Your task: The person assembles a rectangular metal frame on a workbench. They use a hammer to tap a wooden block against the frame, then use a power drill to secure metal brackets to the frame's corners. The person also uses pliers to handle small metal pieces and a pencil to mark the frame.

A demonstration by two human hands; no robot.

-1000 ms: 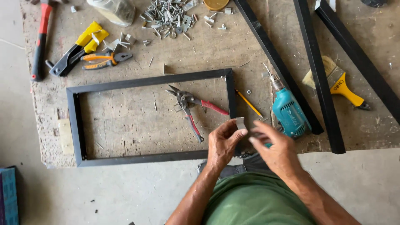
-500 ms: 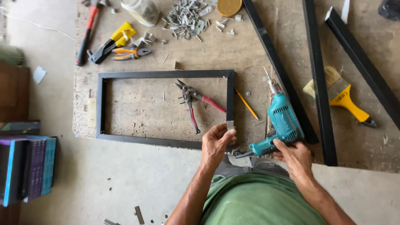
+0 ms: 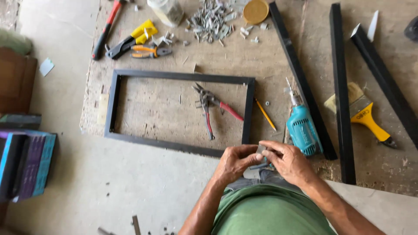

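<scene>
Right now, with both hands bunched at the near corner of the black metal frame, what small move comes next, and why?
Probably seat the small grey piece at the black rectangular metal frame's near right corner. The left hand and right hand pinch it together just beside that corner, while the teal power drill lies unheld on the worn wooden board, within reach.

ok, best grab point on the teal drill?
Probably the drill by its fat teal body, coming from above, fingers across its width. It lies flat on the board, bit pointing away, the near end beside the right hand; a black bar crowds its right side.
</scene>
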